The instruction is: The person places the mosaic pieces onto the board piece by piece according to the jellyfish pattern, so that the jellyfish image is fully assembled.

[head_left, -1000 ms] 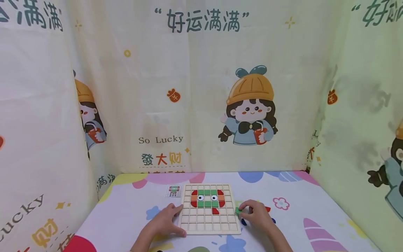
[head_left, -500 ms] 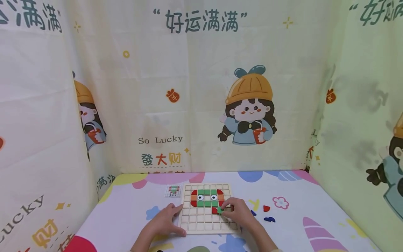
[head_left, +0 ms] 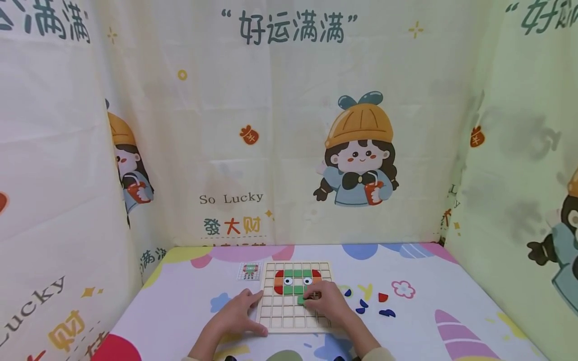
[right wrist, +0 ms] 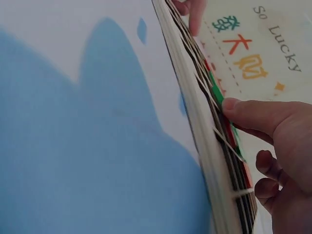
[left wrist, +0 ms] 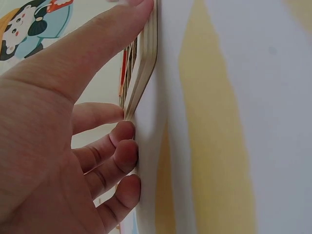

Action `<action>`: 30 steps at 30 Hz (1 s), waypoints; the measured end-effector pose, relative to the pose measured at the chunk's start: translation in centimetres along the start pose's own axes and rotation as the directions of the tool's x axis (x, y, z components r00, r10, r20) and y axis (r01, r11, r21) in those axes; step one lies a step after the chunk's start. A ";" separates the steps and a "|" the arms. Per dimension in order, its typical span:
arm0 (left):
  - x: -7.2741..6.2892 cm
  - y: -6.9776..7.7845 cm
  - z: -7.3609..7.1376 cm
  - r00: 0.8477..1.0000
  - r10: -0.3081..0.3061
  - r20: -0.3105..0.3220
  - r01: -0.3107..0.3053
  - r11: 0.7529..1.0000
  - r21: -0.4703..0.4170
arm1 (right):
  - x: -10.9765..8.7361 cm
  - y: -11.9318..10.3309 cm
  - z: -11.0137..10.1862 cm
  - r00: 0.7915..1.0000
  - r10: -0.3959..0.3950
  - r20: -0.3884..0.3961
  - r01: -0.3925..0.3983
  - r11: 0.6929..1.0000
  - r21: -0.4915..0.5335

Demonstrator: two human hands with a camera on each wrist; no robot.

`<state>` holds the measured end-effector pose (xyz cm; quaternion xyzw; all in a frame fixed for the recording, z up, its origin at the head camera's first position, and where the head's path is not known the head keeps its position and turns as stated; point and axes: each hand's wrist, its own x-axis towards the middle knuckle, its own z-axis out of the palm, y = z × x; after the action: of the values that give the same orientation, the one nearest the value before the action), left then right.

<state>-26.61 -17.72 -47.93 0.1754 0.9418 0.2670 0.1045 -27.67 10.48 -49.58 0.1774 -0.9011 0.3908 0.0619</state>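
Note:
A pale wooden grid board (head_left: 276, 321) lies on the table, with red, orange and green tiles (head_left: 293, 289) and two eye tiles (head_left: 288, 282) set in its upper part. My left hand (head_left: 237, 316) holds its near left corner, thumb on the near edge and index finger along the left side. In the left wrist view the other fingers (left wrist: 126, 155) are bent beside the board's edge (left wrist: 148, 53). My right hand (head_left: 328, 300) reaches over the board and pinches a small green square tile (head_left: 300, 300) between thumb and fingertips, below the face's middle. That hand hides the cells to its right.
A small printed pattern card (head_left: 249, 271) lies by the board's upper left corner. On the right are several loose dark blue pieces (head_left: 361, 307) and a red rounded piece (head_left: 383, 297). Patterned cloth walls (head_left: 289, 150) stand behind and on both sides.
My right hand has carried the green tile leftward from beside the board to a cell left of the red quarter piece, which it now covers. My left hand has stayed at the corner.

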 end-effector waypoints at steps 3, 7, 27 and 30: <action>0.0 0.1 -0.1 1.000 -0.003 0.003 0.003 1.000 -0.001 | 0.5 -0.3 0.6 1.000 -0.009 0.008 0.009 1.000 -0.020; -0.1 0.2 -0.3 1.000 -0.004 0.000 0.004 1.000 0.004 | 0.9 -0.8 1.0 1.000 0.014 0.004 -0.014 0.999 -0.047; -0.3 0.4 -0.3 1.000 0.017 0.005 -0.017 1.000 0.013 | -0.5 0.6 -1.1 0.999 0.043 -0.005 -0.043 0.999 -0.004; -0.3 0.4 -0.3 1.000 0.013 0.002 -0.013 1.000 0.012 | -1.1 1.4 -2.0 0.996 0.081 -0.029 -0.082 0.997 -0.008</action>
<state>-26.27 -17.65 -47.37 0.1825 0.9421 0.2619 0.1027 -27.20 13.15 -49.43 0.1346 -0.9084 0.3914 0.0596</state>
